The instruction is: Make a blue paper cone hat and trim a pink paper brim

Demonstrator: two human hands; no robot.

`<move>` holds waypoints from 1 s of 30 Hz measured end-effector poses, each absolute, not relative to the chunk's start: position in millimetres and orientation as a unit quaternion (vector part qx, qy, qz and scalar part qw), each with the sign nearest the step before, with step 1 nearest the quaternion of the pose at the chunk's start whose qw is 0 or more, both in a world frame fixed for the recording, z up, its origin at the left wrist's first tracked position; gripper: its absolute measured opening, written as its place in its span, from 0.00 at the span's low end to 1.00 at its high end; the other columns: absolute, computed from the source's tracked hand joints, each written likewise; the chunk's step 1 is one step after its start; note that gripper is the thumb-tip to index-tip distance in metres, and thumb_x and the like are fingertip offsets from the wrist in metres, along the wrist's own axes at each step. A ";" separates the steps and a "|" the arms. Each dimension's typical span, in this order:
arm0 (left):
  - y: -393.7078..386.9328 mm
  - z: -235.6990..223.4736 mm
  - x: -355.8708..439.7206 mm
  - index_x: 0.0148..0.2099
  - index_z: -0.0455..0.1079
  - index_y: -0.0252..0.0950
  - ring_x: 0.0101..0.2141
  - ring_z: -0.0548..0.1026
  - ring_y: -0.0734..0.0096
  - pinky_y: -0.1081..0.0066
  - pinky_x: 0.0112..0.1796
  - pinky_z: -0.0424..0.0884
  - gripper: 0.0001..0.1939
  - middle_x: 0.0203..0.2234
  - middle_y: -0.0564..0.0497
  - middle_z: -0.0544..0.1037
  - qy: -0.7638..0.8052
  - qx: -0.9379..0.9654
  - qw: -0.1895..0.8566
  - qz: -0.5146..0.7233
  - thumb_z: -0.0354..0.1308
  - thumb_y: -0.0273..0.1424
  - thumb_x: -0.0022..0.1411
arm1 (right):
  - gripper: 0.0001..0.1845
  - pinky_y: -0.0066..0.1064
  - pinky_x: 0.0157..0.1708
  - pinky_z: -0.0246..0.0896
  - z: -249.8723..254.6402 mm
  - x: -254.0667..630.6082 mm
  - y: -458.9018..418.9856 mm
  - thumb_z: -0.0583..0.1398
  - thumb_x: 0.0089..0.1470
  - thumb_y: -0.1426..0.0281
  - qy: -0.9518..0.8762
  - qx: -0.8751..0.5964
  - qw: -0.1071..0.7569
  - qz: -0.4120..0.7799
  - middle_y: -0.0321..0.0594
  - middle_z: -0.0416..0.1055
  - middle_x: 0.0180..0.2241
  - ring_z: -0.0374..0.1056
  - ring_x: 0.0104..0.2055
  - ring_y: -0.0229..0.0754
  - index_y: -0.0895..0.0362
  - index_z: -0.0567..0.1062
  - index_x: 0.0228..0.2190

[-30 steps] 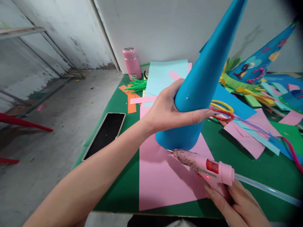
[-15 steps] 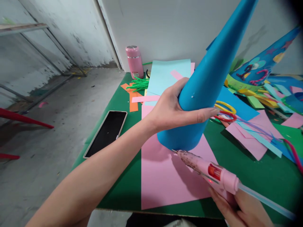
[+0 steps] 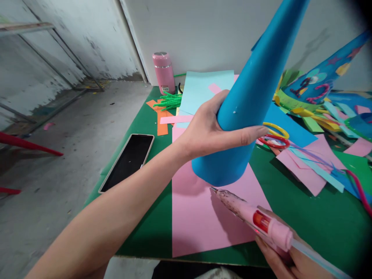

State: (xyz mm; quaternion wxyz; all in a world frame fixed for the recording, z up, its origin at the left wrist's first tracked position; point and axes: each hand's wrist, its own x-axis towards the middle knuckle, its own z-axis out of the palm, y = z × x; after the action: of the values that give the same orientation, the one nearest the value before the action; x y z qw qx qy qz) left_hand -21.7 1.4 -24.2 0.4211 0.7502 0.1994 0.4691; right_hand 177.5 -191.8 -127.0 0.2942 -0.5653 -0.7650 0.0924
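Note:
My left hand [image 3: 213, 130] wraps round a tall blue paper cone [image 3: 247, 104], thumb across its near side. The cone leans to the right, its wide end low over a pink sheet of paper [image 3: 203, 228]; whether it touches the sheet I cannot tell. In my right hand [image 3: 279, 248] is a pink hot glue gun [image 3: 255, 221] with a clear glue stick [image 3: 316, 257] coming out of its back. Its nozzle points left, just below the cone's bottom rim and apart from it. Part of my right hand is hidden behind the gun.
Scissors with red and yellow handles [image 3: 276, 141] lie right of the cone. A phone [image 3: 128, 162] and a pink flask [image 3: 163, 73] are on the left. Green pipe cleaners [image 3: 168, 101] lie near the flask. A decorated blue cone hat [image 3: 316, 81] stands among paper scraps at the right.
The glue gun's nozzle has come away from the cone's bottom rim, slightly down and left. My left hand still holds the cone in nearly the same pose. The view has shifted slightly.

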 end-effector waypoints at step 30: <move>1.7 -24.0 -19.9 0.35 0.66 0.40 0.30 0.77 0.69 0.70 0.29 0.77 0.12 0.25 0.58 0.74 0.191 0.744 0.434 0.471 0.65 0.36 0.52 | 0.22 0.24 0.33 0.72 -140.7 196.2 -195.9 0.45 0.62 0.67 -0.870 -0.441 0.216 -0.036 0.50 0.79 0.37 0.77 0.36 0.44 0.61 0.61 0.55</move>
State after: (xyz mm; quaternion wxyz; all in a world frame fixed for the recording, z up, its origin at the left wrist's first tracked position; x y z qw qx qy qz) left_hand -19.9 1.7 -24.0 0.4339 0.7437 0.1913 0.4713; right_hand 196.2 -195.9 -140.7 0.2159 -0.4414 -0.8702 -0.0362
